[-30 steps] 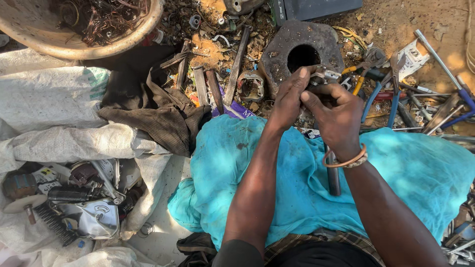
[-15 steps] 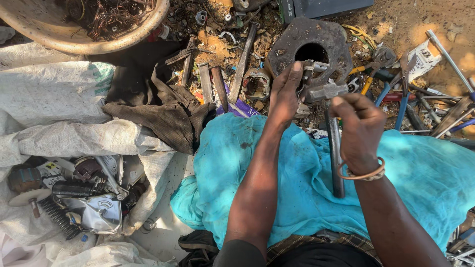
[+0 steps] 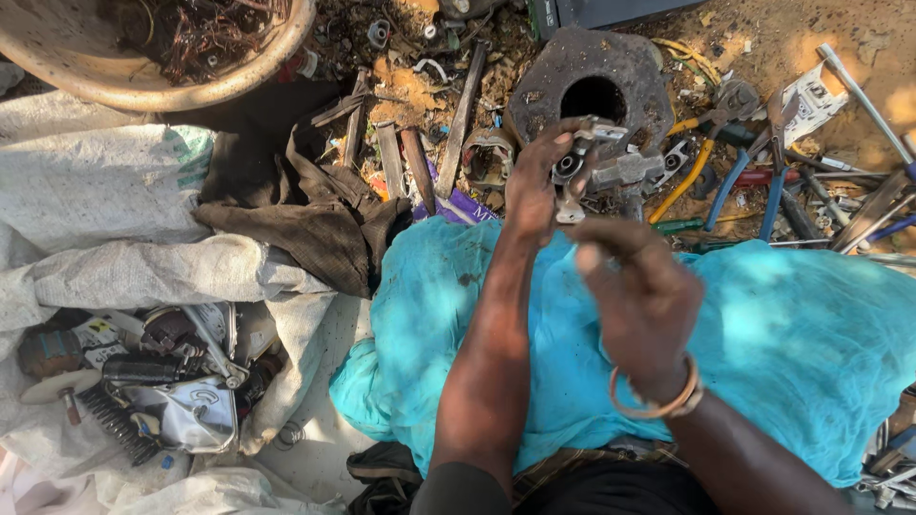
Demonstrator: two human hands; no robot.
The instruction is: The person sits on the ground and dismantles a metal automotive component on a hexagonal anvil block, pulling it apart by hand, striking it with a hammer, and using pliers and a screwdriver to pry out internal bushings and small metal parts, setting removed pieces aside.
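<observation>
Above the teal cloth [image 3: 763,334], the left hand [image 3: 530,195] grips a small metal assembly [image 3: 601,167]; the right hand [image 3: 639,296], fingers curled, appears to work it apart, calling for a steady hold.

Both bare forearms extended forward from the bottom edge, converging. Left hand [image 3: 536,191] furthest out, fingers curled shut in a grip, thumb side facing right. Right hand [image 3: 637,291] nearer, back facing up, fingers bent forward and closed, wrist slightly flexed.
</observation>
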